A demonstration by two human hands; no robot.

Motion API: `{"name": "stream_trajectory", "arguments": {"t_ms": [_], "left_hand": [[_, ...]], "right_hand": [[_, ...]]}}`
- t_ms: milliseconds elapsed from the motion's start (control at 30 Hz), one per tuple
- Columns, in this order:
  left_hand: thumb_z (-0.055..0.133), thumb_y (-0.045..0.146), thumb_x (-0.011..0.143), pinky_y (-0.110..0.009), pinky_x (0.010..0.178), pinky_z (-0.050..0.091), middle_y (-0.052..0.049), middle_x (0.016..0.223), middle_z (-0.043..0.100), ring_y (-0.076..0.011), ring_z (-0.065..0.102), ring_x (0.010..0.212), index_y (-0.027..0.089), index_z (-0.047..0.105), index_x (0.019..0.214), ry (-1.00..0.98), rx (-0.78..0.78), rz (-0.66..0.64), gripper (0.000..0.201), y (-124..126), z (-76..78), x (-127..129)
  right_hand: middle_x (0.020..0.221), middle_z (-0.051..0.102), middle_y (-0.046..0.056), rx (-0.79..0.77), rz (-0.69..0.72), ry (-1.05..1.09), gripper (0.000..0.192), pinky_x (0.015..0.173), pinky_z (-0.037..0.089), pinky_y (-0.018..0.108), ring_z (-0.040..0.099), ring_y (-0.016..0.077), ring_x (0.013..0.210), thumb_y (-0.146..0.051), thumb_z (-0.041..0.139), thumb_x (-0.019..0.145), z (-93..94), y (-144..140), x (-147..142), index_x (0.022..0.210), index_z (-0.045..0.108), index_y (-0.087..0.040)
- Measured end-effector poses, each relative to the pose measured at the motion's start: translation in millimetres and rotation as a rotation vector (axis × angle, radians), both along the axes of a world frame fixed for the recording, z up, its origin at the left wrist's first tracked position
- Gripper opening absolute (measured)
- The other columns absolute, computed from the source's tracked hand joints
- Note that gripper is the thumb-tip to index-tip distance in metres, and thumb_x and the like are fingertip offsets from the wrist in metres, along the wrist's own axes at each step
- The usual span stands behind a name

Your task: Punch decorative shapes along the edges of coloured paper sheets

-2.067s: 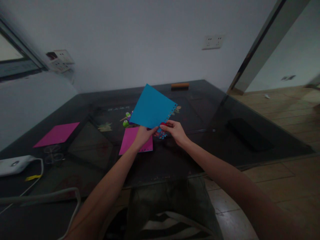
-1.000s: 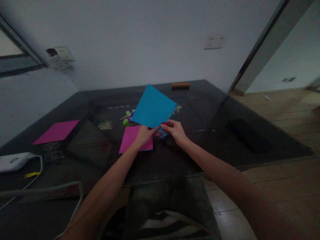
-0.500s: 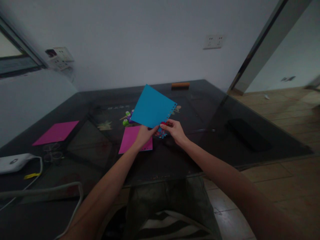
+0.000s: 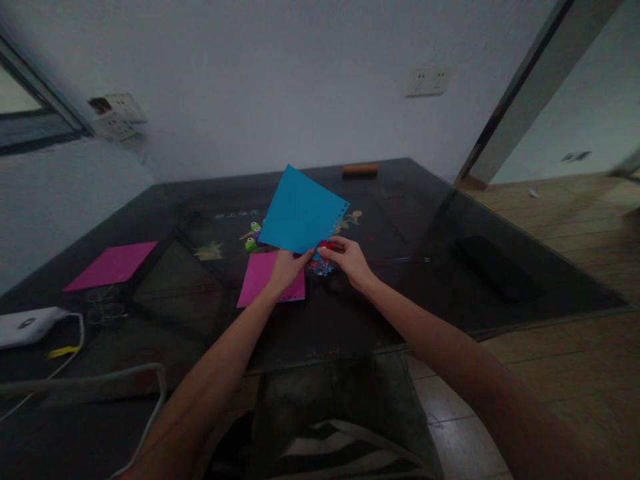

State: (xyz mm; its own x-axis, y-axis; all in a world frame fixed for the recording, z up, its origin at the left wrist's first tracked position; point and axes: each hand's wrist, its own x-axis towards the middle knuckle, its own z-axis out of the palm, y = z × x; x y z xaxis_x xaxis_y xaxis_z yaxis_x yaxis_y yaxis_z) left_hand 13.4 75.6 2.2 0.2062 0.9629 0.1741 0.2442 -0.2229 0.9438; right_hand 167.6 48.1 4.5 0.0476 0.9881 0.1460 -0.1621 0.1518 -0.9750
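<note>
The left hand (image 4: 289, 269) is pinched on the near corner of the blue sheet (image 4: 303, 212), which slants up and away beyond the fingers. The right hand (image 4: 351, 260) is clamped on the red tool (image 4: 325, 245), at the sheet's notched right edge. Small bits (image 4: 323, 269) show just below, between the hands. Pink paper (image 4: 257, 277) lies under the left wrist.

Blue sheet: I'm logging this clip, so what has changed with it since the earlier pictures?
The blue sheet has shifted slightly left, uncovering more of the flower print. Neither hand let go: the left hand still holds the blue sheet, the right hand the red item. The pink sheets stayed put.
</note>
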Motion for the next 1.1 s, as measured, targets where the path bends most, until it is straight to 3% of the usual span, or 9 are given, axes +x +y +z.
{"name": "stream_trajectory", "arguments": {"t_ms": [167, 633, 1100], "left_hand": [[0.061, 0.031, 0.074, -0.028, 0.06, 0.054, -0.006, 0.078, 0.071, -0.0178, 0.066, 0.067, 0.015, 0.063, 0.086, 0.014, -0.001, 0.001, 0.02, 1, -1.5, 0], [0.061, 0.029, 0.075, -0.027, 0.059, 0.054, -0.006, 0.072, 0.071, -0.0169, 0.065, 0.057, 0.015, 0.061, 0.082, -0.004, 0.04, 0.09, 0.016, -1, 15.2, -6], [0.06, 0.028, 0.076, -0.027, 0.059, 0.053, -0.006, 0.064, 0.069, -0.017, 0.065, 0.057, 0.013, 0.061, 0.079, 0.002, 0.036, 0.087, 0.015, 1, 14.7, -8]], "right_hand": [[0.083, 0.066, 0.005, -0.013, 0.007, 0.032, 0.034, 0.076, 0.047, 0.034, 0.06, 0.0162, 0.076, -0.033, 0.076, 0.057, -0.9, 1, 0, 0.083, 0.062, -0.017], [0.083, 0.067, 0.005, -0.052, 0.083, 0.052, 0.028, 0.073, 0.05, 0.034, 0.062, 0.0184, 0.08, -0.037, 0.074, 0.063, 12.7, -3, 9, 0.083, 0.066, -0.019], [0.085, 0.069, 0.009, -0.136, 0.225, 0.105, 0.038, 0.068, 0.052, 0.033, 0.062, 0.0169, 0.072, -0.053, 0.052, 0.08, 12.5, 3, 19, 0.082, 0.066, -0.017]]}}
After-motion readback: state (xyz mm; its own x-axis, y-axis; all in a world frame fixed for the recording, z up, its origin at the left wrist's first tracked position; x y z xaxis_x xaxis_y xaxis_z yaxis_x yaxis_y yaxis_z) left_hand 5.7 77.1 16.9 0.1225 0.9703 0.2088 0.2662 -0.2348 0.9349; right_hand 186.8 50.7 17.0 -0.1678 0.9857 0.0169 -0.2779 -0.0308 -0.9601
